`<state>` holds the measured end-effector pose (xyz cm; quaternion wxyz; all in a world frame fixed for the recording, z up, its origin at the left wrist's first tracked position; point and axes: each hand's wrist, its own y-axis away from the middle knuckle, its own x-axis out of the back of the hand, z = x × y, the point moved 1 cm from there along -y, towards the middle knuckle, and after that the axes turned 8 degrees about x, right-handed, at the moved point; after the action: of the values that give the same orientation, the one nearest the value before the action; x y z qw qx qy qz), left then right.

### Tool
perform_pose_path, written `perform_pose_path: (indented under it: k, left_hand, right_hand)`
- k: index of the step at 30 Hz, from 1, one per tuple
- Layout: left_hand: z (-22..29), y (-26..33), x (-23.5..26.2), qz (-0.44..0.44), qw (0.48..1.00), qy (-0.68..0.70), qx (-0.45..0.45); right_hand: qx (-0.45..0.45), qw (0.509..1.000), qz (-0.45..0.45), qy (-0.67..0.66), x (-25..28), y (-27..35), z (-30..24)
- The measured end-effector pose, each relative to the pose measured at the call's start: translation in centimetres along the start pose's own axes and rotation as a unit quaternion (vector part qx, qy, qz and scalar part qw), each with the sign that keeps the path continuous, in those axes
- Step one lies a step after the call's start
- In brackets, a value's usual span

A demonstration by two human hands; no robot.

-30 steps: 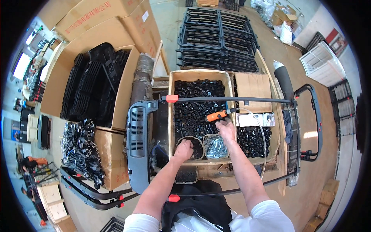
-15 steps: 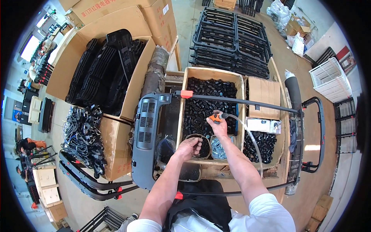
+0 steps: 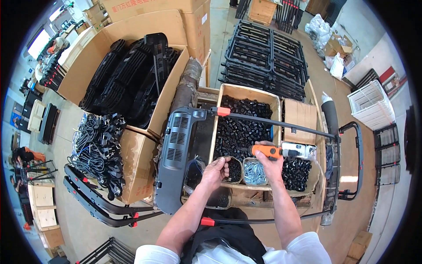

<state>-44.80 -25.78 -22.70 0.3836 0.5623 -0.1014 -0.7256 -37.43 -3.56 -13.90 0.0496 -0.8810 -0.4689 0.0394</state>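
My right hand [image 3: 273, 169] is closed around an orange and black power screwdriver [image 3: 268, 152], its dark nose pointing right. My left hand [image 3: 213, 174] has its fingers curled together beside a small tub of black screws [image 3: 236, 171]; whatever they pinch is too small to make out. A second tub, filled with long silver screws [image 3: 254, 173], sits below the screwdriver. Behind both tubs, a wooden bin holds a heap of small black plastic parts [image 3: 241, 127]. Across the bin lies a black tubular frame [image 3: 277, 122] with a vented panel [image 3: 175, 154] at its left end and red clips.
At the left stands a large carton [image 3: 74, 79] of black vented panels, with bundled black cables [image 3: 99, 154] in front. Stacked black frames [image 3: 268, 61] lie beyond the bin. More black parts [image 3: 295, 174] fill the right compartment. A white rack [image 3: 372, 105] stands far right.
My right hand has moved nearer and right, and the screwdriver has swung round to lie sideways. My left hand stays by the black screws, fingers still curled. The view has shifted slightly.
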Motion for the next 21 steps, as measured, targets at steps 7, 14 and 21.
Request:
perform_pose_path:
  k: [7, 14, 21]
  left_hand:
    - [3.4, 3.2, 0.5, 0.024, 0.997, 0.03, -0.063]
    - [7.6, 5.5, 1.4, -0.024, 0.972, 0.225, -0.061]
    - [10.4, 7.0, 3.1, -0.062, 0.969, 0.228, -0.075]
  right_hand:
    - [-0.007, 0.996, -0.066, -0.063, -6.1, 2.2, -7.5]
    - [-0.017, 0.99, -0.108, -0.087, -13.2, 1.9, -8.8]
    - [-0.009, 0.991, -0.124, -0.054, -18.0, 1.3, -9.3]
